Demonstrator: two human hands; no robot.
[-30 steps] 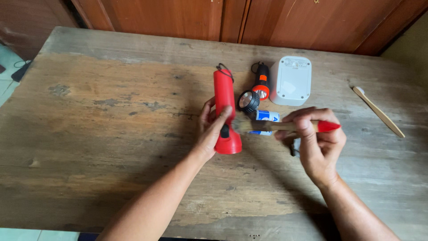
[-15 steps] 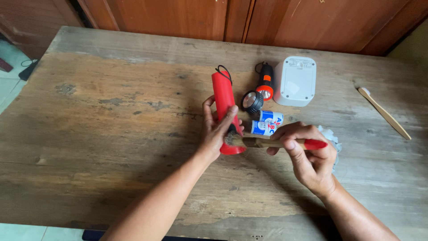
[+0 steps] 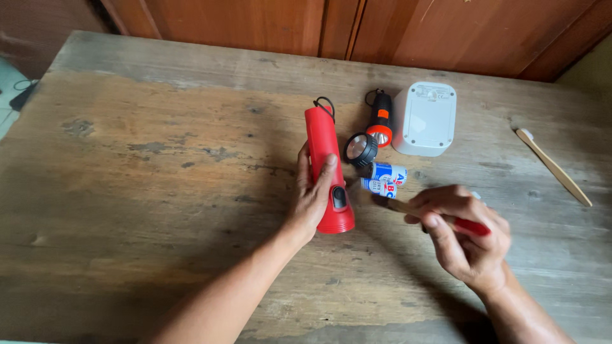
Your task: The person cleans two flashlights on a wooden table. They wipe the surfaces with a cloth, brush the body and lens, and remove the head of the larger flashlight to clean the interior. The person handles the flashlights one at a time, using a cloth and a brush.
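On the wooden table, left hand grips a red flashlight; at its 3 o'clock, right hand closes around a red-handled brush, batteries just beyond.

A worn, grey-brown wooden table fills the frame; reddish wooden cabinet doors run along the top, pale floor tiles upper left.

A red flashlight body with a black switch lies lengthwise, and a red-tipped wooden brush angles beside it.
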